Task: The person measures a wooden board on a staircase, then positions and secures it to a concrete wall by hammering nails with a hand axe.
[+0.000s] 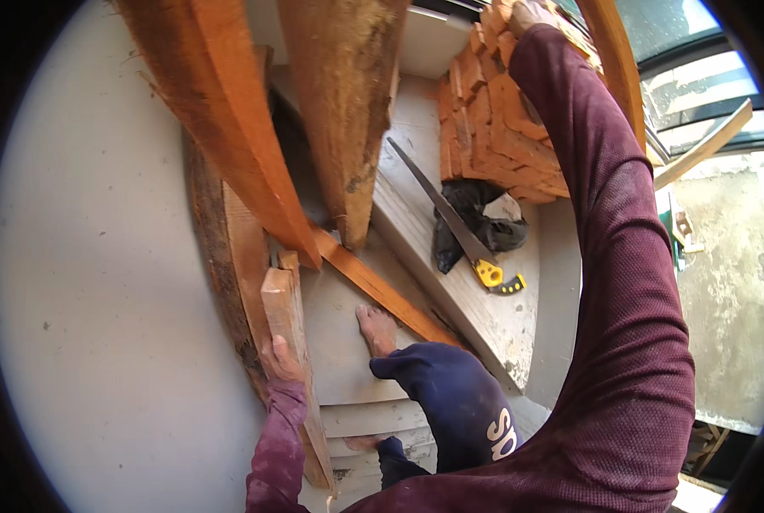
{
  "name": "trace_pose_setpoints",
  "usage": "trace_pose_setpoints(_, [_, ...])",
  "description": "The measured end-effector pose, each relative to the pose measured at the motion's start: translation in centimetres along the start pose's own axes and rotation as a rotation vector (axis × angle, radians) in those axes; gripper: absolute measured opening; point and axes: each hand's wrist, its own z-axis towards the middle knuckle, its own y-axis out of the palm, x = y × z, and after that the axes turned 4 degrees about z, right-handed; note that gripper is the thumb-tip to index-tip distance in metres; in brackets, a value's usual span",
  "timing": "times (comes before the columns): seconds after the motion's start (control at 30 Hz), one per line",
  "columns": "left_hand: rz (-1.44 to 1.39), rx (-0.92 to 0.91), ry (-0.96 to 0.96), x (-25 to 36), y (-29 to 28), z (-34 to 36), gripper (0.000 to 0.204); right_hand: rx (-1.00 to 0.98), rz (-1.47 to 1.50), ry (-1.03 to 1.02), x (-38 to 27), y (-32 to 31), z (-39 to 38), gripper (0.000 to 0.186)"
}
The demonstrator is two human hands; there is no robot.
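Observation:
My left hand (284,359) is wrapped round a pale sawn wooden plank (286,303) that stands on end beside the wall. Its thumb lies along the plank's face, while the other fingers are mostly hidden. Stretched far forward, my right hand (531,15) is at the top of a pile of orange-red brick-like blocks (506,128). The picture's upper edge cuts near it, and I cannot make out its fingers or anything in them.
Large timbers (339,103) and a reddish beam (228,120) lean ahead of me. A handsaw (450,218) with a yellow-black handle lies on a pale ledge (493,316), over a black plastic bag (497,232). A narrow wooden strip (390,299) crosses near my bare foot (377,329); steps (373,419) lie below.

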Motion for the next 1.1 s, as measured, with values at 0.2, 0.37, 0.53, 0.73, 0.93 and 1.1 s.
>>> trace_pose_setpoints(0.2, [-0.093, 0.027, 0.026, 0.8, -0.4, 0.3, 0.048, 0.006, -0.003, -0.021, 1.0, 1.6, 1.1, 0.023])
trace_pose_setpoints(0.37, [-0.023, 0.096, 0.09, 0.9, 0.0, 1.3, 0.044, 0.114, -0.026, 0.032, 3.9, -2.3, -0.3, 0.027])
trace_pose_setpoints(0.53, [0.027, 0.133, 0.033, 1.1, -1.0, 0.7, 0.046, 0.189, 0.562, 0.117, -5.6, -10.9, -7.6, 0.031])
trace_pose_setpoints(0.73, [0.077, 0.192, 0.095, -0.5, -0.9, 0.4, 0.051, -0.351, 1.713, 0.119, -34.4, -11.9, -29.7, 0.012])
trace_pose_setpoints(0.93, [0.166, 0.127, 0.185, -1.4, 0.4, 1.7, 0.034, 0.027, 1.279, -0.244, -43.3, -6.2, -35.4, 0.005])
trace_pose_setpoints(1.1, [0.047, 0.153, 0.115, -0.7, 0.4, 1.5, 0.031, 0.13, 0.896, -0.408, -43.4, -5.3, -35.9, 0.003])
